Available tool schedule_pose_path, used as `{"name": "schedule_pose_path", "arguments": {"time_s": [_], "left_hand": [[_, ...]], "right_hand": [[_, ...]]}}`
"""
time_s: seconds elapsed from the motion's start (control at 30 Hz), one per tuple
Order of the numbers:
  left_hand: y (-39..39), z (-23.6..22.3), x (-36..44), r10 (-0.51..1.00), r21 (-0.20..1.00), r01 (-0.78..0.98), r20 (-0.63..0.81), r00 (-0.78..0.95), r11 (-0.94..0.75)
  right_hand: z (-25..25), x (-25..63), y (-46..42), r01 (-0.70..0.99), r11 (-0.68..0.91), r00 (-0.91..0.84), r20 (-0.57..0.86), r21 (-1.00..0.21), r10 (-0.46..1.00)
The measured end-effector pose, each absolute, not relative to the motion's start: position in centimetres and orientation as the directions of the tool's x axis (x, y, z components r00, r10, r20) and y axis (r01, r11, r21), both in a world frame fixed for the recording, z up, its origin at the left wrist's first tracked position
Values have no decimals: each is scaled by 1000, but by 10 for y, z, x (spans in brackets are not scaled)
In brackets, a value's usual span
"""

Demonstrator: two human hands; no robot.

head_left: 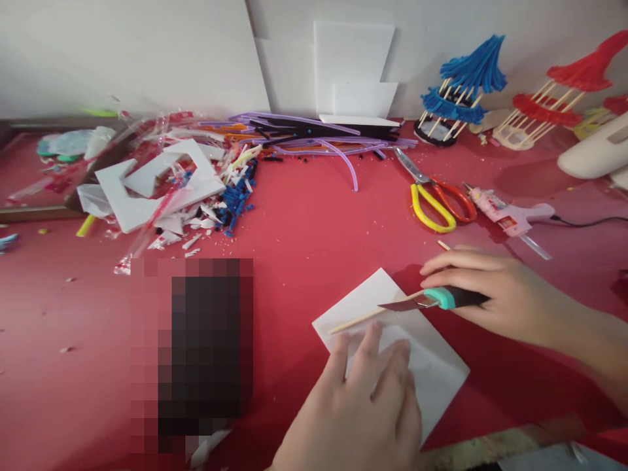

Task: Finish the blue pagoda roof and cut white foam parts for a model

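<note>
so there's a red table [304, 222] under it all, and the left hand [363, 405] is loosely spread, gripping nothing i can see, over a white sheet [434, 389] right beneath it. the right hand [505, 297] is curled round a knife [441, 298], blade across the thin wooden stick [356, 321] just past the left hand.

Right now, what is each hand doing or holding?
Left hand: open, spread over the white sheet, beside the stick.
Right hand: closed, holding the knife.
</note>
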State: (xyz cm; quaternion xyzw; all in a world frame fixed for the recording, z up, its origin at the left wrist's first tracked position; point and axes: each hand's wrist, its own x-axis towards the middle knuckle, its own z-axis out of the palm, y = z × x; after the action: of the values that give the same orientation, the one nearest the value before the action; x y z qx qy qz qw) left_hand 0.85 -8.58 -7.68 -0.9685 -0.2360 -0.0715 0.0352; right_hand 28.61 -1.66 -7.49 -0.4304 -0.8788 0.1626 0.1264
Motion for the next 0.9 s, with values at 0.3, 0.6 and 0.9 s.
{"name": "schedule_pose_path", "arguments": {"time_s": [0.3, 0.6, 0.9], "left_hand": [[-93, -82, 9, 473, -31, 483, 160, 867, -875], [-91, -84, 7, 574, -130, 595, 169, 802, -793], [-100, -94, 11, 667, -126, 697, 211, 714, -706]], "right_hand": [[-73, 268, -15, 657, 614, -644, 98, -436, 759], [-78, 250, -39, 626, 704, -645, 284, -337, 709], [-85, 246, -50, 653, 733, -649, 358, -192, 671]]}}
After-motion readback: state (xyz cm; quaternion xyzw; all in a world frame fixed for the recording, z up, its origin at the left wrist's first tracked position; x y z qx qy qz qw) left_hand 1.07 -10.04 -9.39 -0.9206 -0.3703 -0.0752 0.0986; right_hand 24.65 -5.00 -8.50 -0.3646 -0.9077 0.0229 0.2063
